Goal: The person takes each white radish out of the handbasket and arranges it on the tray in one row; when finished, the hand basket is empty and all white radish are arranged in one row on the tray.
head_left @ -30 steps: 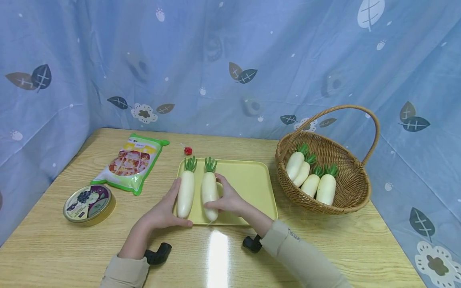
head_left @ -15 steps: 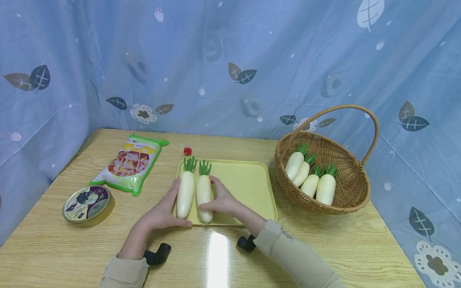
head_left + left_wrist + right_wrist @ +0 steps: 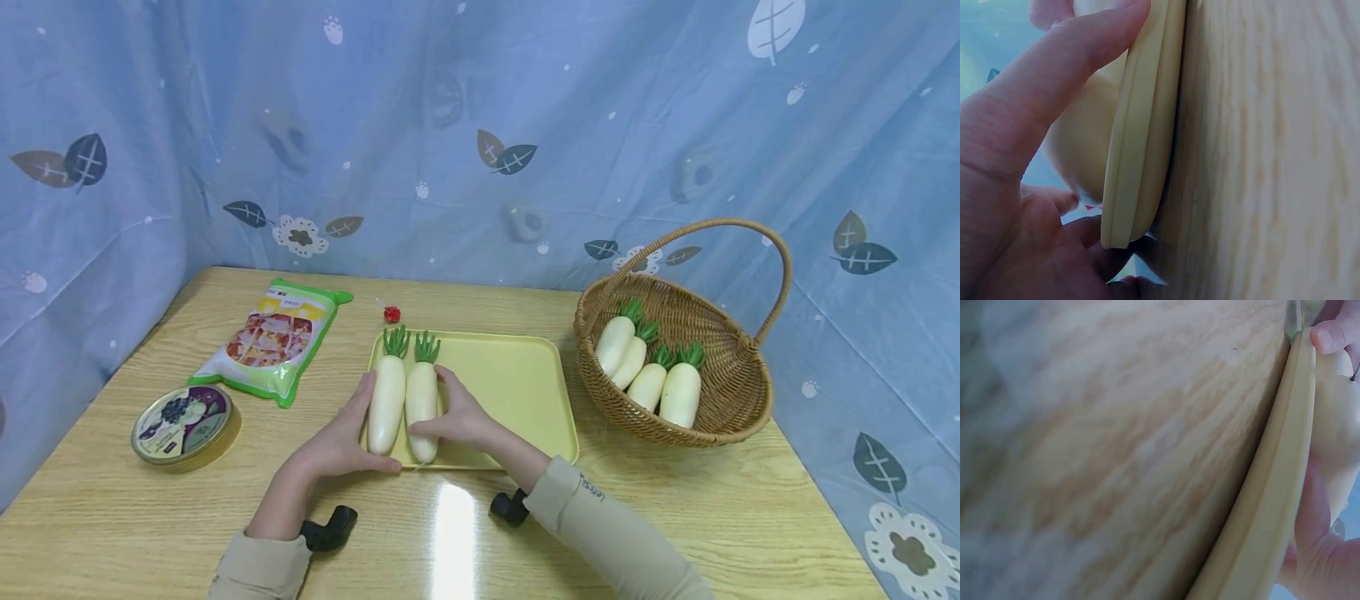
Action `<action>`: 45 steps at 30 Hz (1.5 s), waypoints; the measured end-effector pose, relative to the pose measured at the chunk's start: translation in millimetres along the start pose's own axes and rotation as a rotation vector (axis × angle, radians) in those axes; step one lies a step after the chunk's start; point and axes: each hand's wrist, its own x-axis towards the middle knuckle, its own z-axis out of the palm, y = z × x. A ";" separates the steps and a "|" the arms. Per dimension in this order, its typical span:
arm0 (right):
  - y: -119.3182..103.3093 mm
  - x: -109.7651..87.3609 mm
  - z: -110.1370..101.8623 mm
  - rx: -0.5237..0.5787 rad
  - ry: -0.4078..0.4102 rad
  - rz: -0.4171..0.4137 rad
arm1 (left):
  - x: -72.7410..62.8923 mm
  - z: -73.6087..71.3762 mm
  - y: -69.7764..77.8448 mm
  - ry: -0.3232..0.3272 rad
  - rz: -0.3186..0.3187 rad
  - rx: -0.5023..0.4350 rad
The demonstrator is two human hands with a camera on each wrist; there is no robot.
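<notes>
My right hand (image 3: 467,419) holds a white radish (image 3: 422,400) on the yellow tray (image 3: 517,392), the thumb across its lower part and the fingers along its right side. Close beside it on the left lies another white radish (image 3: 387,404), roughly parallel, green leaves pointing away. Around the tray's near left corner is my left hand (image 3: 341,442), its thumb along the front rim and its fingers at the left side. The left wrist view shows this thumb (image 3: 1054,78) over the rim, with other fingers partly hidden behind the tray. In the right wrist view, my right hand (image 3: 1329,565) is behind the rim.
A wicker basket (image 3: 731,392) with several white radishes stands right of the tray. To the left are a food bag (image 3: 273,337) and a round tin (image 3: 183,425). Behind the tray lies a small red object (image 3: 392,314). A blue curtain (image 3: 450,167) borders the table.
My right hand has slid its white radish left across the tray, right up beside the other one. The left hand has stayed at the tray's corner.
</notes>
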 end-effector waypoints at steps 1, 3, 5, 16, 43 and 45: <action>-0.1 0.1 0.2 0.004 0.002 -0.002 | 0.0 0.0 0.2 -0.002 -0.001 -0.003; -0.2 0.4 0.5 0.006 0.005 -0.009 | 0.5 0.2 0.3 -0.003 0.001 -0.009; 0.2 0.9 0.7 0.002 0.006 -0.018 | 0.9 0.4 0.1 -0.003 0.003 -0.015; -1.2 0.2 1.3 -0.074 0.010 -0.048 | 1.7 0.7 0.0 0.000 0.017 -0.027; -8.7 -4.3 -9.4 -0.121 -0.017 0.010 | 1.9 1.0 -1.2 -0.002 0.004 -0.028; -9.8 -5.7 -11.1 -0.104 -0.025 0.024 | 1.7 0.8 -1.0 0.000 0.004 -0.026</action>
